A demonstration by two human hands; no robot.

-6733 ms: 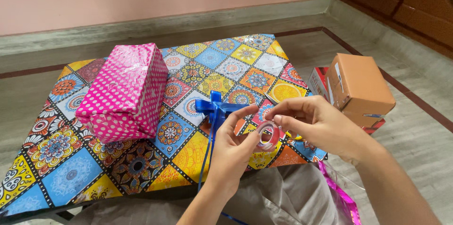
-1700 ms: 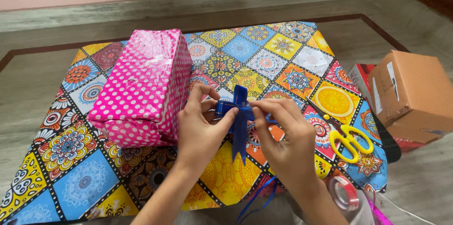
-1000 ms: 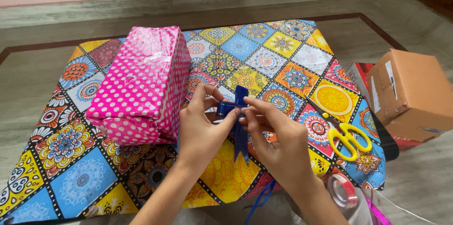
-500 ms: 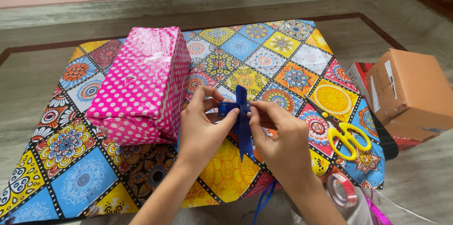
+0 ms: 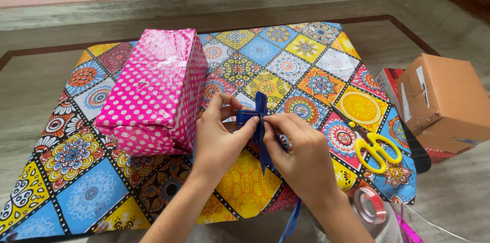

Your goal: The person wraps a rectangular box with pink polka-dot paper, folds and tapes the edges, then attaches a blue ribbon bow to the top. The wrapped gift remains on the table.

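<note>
A grey floor carries a patterned sheet [image 5: 306,69] of bright tiles. Near its middle both hands pinch a blue bow [image 5: 256,120] — the left hand [image 5: 219,138] closed on its left loop, the right hand [image 5: 301,154] closed on its centre. A pink dotted parcel [image 5: 155,92] lies just left. Yellow scissors [image 5: 375,151], a tape roll [image 5: 370,205] and a cardboard box [image 5: 441,103] sit right.

Pink dotted gift box [image 5: 155,90] blocks the left side, scissors [image 5: 375,148] and cardboard box [image 5: 441,103] crowd the right. Far half of the patterned mat [image 5: 306,59] is wide open.
</note>
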